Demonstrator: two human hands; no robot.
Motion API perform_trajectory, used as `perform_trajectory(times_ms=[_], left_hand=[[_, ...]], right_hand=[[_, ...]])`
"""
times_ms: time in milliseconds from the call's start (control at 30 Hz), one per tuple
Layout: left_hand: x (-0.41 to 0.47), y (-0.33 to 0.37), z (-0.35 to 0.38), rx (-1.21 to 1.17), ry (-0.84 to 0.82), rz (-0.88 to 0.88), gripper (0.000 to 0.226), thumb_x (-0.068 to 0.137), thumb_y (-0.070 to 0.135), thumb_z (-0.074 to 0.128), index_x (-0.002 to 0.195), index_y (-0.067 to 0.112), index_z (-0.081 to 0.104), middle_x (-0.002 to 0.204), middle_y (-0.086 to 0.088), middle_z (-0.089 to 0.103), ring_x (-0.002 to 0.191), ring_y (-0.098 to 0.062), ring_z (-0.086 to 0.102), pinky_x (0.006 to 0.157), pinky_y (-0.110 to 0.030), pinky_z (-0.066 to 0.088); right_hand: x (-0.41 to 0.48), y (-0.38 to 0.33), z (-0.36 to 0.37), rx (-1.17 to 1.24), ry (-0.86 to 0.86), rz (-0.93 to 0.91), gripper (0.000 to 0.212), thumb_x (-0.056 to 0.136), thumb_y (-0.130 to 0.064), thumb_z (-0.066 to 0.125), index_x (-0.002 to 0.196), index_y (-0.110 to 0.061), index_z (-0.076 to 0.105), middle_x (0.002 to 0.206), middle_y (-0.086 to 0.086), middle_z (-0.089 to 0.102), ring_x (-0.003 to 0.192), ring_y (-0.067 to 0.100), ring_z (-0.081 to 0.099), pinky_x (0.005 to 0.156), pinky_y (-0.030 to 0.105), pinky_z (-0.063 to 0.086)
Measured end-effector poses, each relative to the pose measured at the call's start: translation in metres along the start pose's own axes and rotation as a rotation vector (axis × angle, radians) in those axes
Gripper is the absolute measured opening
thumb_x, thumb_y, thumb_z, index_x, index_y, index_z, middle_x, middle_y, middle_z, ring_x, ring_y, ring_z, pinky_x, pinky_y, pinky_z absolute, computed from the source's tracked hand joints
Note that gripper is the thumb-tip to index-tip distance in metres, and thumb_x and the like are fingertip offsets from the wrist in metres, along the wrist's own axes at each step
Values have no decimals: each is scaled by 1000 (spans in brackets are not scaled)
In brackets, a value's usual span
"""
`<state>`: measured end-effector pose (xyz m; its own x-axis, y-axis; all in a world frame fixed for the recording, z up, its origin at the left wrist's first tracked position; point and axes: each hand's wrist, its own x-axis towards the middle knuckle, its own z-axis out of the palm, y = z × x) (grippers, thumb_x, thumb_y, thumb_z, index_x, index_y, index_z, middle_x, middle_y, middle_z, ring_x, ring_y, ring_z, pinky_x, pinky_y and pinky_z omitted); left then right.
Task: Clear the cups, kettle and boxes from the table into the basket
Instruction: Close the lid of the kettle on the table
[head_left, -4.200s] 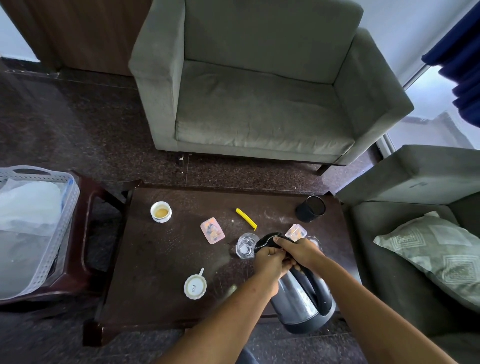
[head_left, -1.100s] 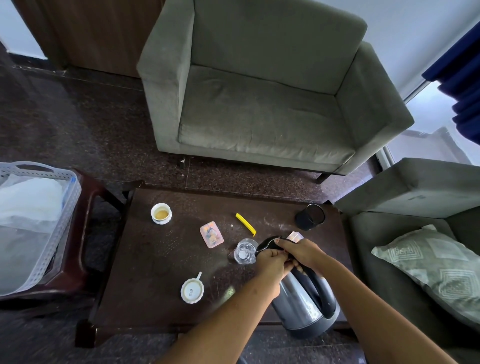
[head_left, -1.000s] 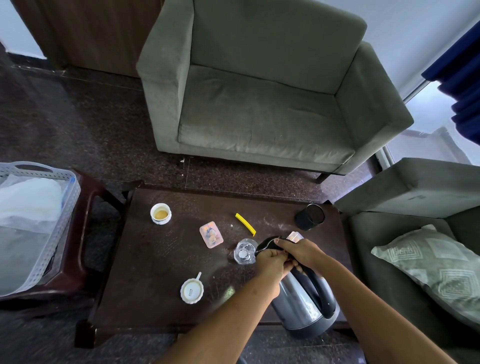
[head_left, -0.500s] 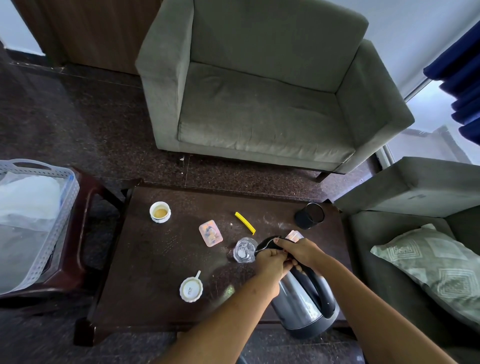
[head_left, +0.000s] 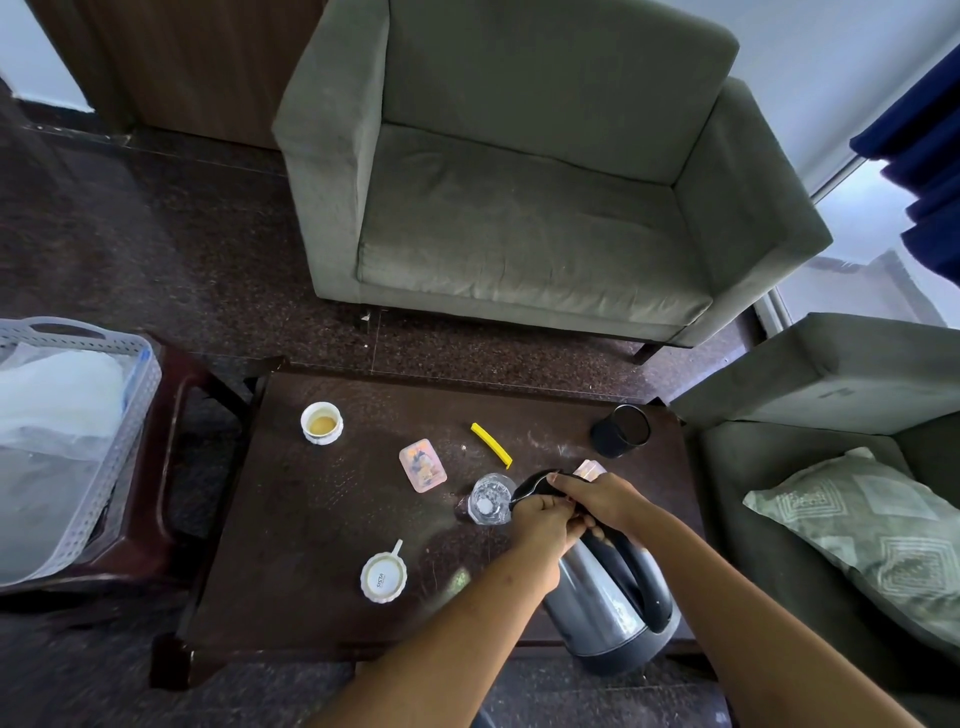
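A steel kettle (head_left: 597, 608) with a black handle leans over the near right edge of the dark table (head_left: 311, 519). Its black top end points at a clear glass (head_left: 489, 500). My left hand (head_left: 540, 525) and my right hand (head_left: 597, 499) both grip the kettle's top by the handle. On the table are a white cup (head_left: 322, 422) of tea, a black cup (head_left: 621, 431), a pink box (head_left: 422, 464) and a white lidded cup (head_left: 384, 577). A second pink box (head_left: 589, 469) peeks out behind my right hand. The basket (head_left: 119, 447) stands at far left.
The basket sits on a dark stool (head_left: 171, 467) and holds clear plastic. A yellow strip (head_left: 491, 444) lies near the table's middle. A grey sofa (head_left: 519, 208) stands beyond the table. Another sofa with a patterned cushion (head_left: 857, 525) is at the right.
Both hands and the kettle keep the same pose over the glass. Only the view shifts slightly.
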<state>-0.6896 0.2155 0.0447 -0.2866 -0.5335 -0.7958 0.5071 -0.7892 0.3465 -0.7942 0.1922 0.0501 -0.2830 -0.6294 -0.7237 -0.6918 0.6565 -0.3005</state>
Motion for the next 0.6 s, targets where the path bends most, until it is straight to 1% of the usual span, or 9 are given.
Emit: perform_trajectory(times_ms=[100, 200, 333, 433, 600], left_hand=[[1, 0, 0, 1, 4, -2, 25, 92, -9, 44, 72, -2, 56, 69, -16, 58, 61, -22, 58, 51, -20, 57], [1, 0, 0, -3, 11, -7, 25, 93, -9, 44, 71, -2, 55, 69, -16, 58, 60, -22, 57, 48, -20, 56], [1, 1, 1, -2, 5, -7, 26, 93, -9, 44, 70, -2, 55, 70, -16, 58, 61, -21, 57, 52, -21, 58], [2, 2, 2, -16, 9, -7, 28, 92, -10, 43, 69, -2, 56, 70, -16, 57, 62, -22, 57, 51, -20, 58], [2, 2, 3, -13, 5, -7, 28, 93, -9, 43, 69, -2, 56, 69, -16, 57, 61, -21, 57, 51, -20, 57]], right_hand=[[-1, -1, 0, -5, -6, 0, 63, 80, -64, 54, 45, -12, 51, 45, 5, 52, 36, 14, 45, 54, 25, 42], [-1, -2, -1, 6, -14, -1, 61, 81, -62, 55, 49, -11, 52, 47, 6, 53, 36, 15, 45, 51, 24, 40], [-2, -4, -2, 8, -10, -8, 60, 82, -61, 55, 49, -11, 51, 47, 6, 52, 35, 14, 44, 49, 23, 39], [-1, -5, -3, 7, -6, -12, 58, 82, -60, 55, 52, -10, 51, 47, 6, 52, 35, 15, 44, 47, 23, 39], [0, -5, -4, 0, 10, -13, 59, 82, -59, 57, 48, -11, 48, 39, 3, 50, 31, 13, 43, 47, 23, 40]])
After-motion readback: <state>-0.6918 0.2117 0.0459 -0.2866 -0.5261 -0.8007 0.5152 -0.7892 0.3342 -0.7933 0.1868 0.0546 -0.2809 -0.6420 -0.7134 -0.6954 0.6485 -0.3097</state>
